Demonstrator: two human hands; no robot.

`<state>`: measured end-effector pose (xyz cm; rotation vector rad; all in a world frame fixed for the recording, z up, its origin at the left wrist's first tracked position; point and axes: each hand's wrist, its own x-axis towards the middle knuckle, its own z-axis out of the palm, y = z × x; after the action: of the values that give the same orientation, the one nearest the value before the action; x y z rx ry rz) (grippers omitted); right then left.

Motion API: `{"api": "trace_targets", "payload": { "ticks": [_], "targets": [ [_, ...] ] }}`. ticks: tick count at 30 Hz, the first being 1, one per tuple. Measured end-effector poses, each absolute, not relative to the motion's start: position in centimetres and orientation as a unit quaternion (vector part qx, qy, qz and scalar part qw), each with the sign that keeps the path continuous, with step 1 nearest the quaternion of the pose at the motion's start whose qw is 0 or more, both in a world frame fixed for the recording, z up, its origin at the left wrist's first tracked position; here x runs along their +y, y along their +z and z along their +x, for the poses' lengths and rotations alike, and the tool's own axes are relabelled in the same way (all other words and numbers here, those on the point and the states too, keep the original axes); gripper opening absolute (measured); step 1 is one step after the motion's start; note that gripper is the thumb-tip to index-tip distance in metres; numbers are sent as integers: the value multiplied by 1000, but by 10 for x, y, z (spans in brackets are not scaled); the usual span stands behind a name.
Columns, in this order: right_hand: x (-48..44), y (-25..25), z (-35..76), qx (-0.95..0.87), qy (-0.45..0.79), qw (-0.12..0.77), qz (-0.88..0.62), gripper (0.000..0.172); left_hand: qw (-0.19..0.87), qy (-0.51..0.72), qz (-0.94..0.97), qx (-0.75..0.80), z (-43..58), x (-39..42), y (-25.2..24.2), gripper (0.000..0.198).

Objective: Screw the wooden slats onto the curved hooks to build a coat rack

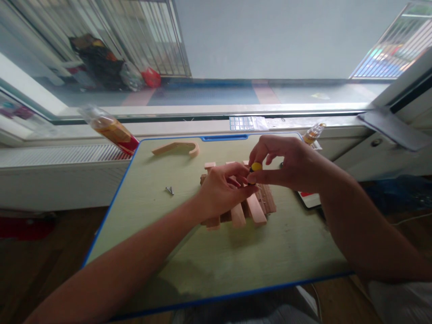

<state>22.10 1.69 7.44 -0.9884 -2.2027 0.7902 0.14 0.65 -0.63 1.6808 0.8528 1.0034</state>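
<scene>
My right hand (283, 159) is closed on a short screwdriver with a yellow and black handle (256, 167), held above a wooden piece. That piece has several pale slats (257, 211) laid across darker brown wood (268, 198). My left hand (226, 186) rests over the slats, its thumb and fingers pinched together just below the screwdriver handle. What lies between those fingers is hidden, as is the screwdriver's tip. A few small screws (169, 190) lie on the table left of the wooden piece.
The pale green table (162, 252) has a blue edge. A hook-shaped wooden piece (177, 147) lies near its far left. Bottles stand beyond the left corner (116, 134) and the right one (314, 133). A white radiator (64, 175) and window sill border the table.
</scene>
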Motion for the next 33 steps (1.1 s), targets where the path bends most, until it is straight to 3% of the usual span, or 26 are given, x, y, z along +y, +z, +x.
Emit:
{"api": "trace_targets", "payload": {
  "ticks": [9, 16, 33],
  "targets": [
    [19, 80, 229, -838, 331, 279, -333, 36, 487, 392, 685, 374, 0, 4, -6, 19],
    [21, 82, 233, -854, 343, 253, -298, 24, 487, 389, 700, 349, -1, 5, -7, 20],
    [15, 80, 228, -846, 290, 272, -355, 25, 476, 392, 710, 339, -1, 7, -6, 22]
  ]
}}
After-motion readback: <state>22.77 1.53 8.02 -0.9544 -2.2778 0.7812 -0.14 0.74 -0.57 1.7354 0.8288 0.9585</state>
